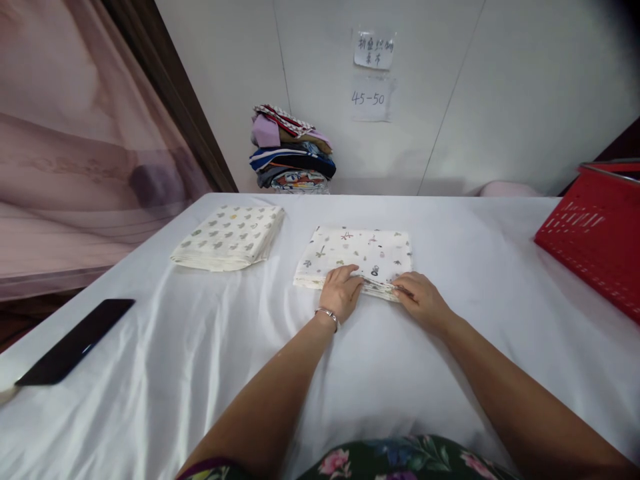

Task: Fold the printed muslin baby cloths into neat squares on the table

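A folded white cloth [357, 252] with small printed figures lies flat in front of me, its layered edge facing my body. My left hand [342, 291], with a bracelet at the wrist, rests on the near edge, its fingers bent over the layers. At the near right corner, my right hand [420, 298] pinches the cloth's edge between thumb and fingers. To the left lies a second folded cloth [230, 237], cream with grey-green motifs and one yellow one; neither hand touches it.
A white sheet covers the table [165, 360]. A dark flat phone-like slab [80, 340] lies at the left edge. A red plastic basket [595, 233] stands at the right. Behind the table are a pile of folded fabrics [293, 153], paper signs [373, 97] and a pink curtain [90, 133].
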`<state>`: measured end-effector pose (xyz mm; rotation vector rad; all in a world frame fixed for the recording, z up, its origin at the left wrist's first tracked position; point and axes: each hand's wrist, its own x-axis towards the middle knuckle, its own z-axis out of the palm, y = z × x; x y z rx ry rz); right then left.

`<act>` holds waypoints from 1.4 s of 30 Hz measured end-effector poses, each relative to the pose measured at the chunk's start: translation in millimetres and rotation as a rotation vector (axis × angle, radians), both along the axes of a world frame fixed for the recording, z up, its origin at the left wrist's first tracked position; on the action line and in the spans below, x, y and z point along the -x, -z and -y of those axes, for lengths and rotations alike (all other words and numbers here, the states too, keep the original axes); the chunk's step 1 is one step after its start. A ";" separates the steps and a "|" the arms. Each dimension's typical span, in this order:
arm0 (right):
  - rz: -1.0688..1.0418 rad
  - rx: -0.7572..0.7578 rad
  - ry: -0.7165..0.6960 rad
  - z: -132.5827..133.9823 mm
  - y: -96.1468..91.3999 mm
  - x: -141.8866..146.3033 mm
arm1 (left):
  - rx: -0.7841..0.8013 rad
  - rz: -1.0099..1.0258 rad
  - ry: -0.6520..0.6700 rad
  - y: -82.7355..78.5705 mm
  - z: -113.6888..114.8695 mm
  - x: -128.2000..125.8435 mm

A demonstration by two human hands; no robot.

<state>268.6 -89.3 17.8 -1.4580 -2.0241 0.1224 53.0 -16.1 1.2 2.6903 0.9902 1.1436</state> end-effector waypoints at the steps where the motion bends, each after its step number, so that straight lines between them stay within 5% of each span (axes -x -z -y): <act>1: -0.001 -0.001 -0.001 0.1 -0.2 0.1 | 0.001 -0.002 -0.006 0.2 -0.3 0.1; 19: 0.044 0.019 0.020 -0.6 2.4 -1.1 | 0.091 -0.232 -0.037 -4.8 1.2 -2.8; 42: 0.063 -0.064 0.032 1.4 2.5 3.7 | -0.040 -0.129 -0.026 -7.9 2.6 -3.1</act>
